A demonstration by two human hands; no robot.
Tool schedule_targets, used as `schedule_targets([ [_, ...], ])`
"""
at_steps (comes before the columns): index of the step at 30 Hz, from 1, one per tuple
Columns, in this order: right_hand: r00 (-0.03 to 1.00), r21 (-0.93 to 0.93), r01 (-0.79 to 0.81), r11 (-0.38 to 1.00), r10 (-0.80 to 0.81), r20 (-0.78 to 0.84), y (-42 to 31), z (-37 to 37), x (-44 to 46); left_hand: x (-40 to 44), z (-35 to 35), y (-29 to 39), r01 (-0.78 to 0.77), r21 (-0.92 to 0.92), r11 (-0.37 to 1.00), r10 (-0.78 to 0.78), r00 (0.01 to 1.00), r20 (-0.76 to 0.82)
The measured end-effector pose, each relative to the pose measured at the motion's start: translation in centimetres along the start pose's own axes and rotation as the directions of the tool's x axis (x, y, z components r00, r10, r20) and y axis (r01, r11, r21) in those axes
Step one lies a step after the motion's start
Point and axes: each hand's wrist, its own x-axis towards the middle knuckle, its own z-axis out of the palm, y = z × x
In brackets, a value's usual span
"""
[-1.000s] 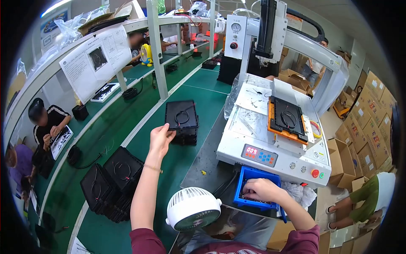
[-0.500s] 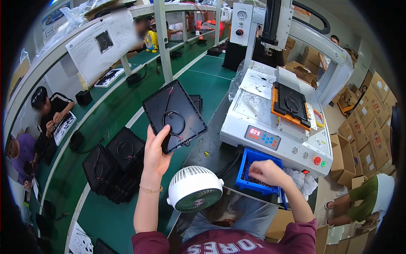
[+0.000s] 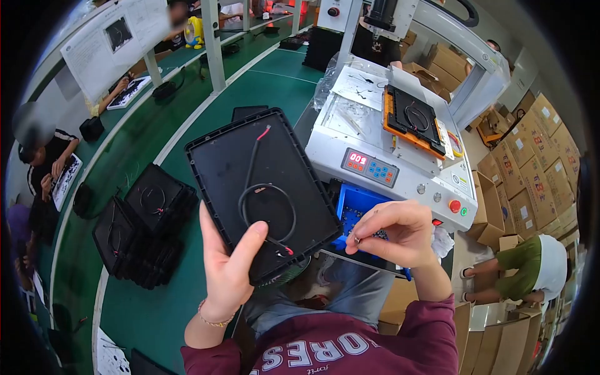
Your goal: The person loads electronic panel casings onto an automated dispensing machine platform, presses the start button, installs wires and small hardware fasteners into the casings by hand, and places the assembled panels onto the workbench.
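Left hand (image 3: 228, 269) grips black tray (image 3: 269, 203) at near centre, thumb at coiled cable (image 3: 294, 214); right hand (image 3: 403, 234) pinches tiny part (image 3: 357, 239) near blue bin (image 3: 345, 203). Advise: tray steady, cable pinned, pinch light.

The single head-worn view looks forward and steeply down over the maroon lettered sweatshirt (image 3: 325, 356), wide-angled and rounded off in black corners. The left hand (image 3: 230, 272) and right hand (image 3: 400, 234) appear close below; the white metal bench machine (image 3: 412, 164) stands farther ahead, toward the right.
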Motion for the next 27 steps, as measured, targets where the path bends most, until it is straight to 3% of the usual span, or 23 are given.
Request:
schedule_targets([
  [2, 1.0, 0.007, -0.005, 1.0, 0.005, 0.023, 0.1, 0.3, -0.1, -0.3, -0.2, -0.2, 0.009, 0.015, 1.0, -0.009, 1.0, 0.025],
  [6, 0.979, -0.409, 0.193, 0.892, -0.146, 0.144, -0.4, 0.9, 0.6, -0.5, -0.1, -0.7, 0.006, 0.049, 0.999, -0.008, 0.999, 0.05],
  [7, 0.985, -0.429, 0.169, 0.887, -0.14, 0.099, -0.3, 1.6, 0.4, -0.6, -0.1, -0.9, 0.001, 0.044, 0.999, -0.003, 0.999, 0.05],
  [14, 0.943, -0.492, 0.299, 0.817, -0.173, 0.286, -0.3, 2.4, 1.7, -0.8, 0.1, -1.5, -0.013, 0.046, 0.999, 0.011, 0.998, 0.06],
  [27, 0.9, -0.657, 0.374, 0.655, -0.086, 0.427, -1.2, 2.2, 2.4, -0.1, 0.0, -2.0, 0.024, -0.005, 1.0, -0.024, 0.997, 0.069],
])
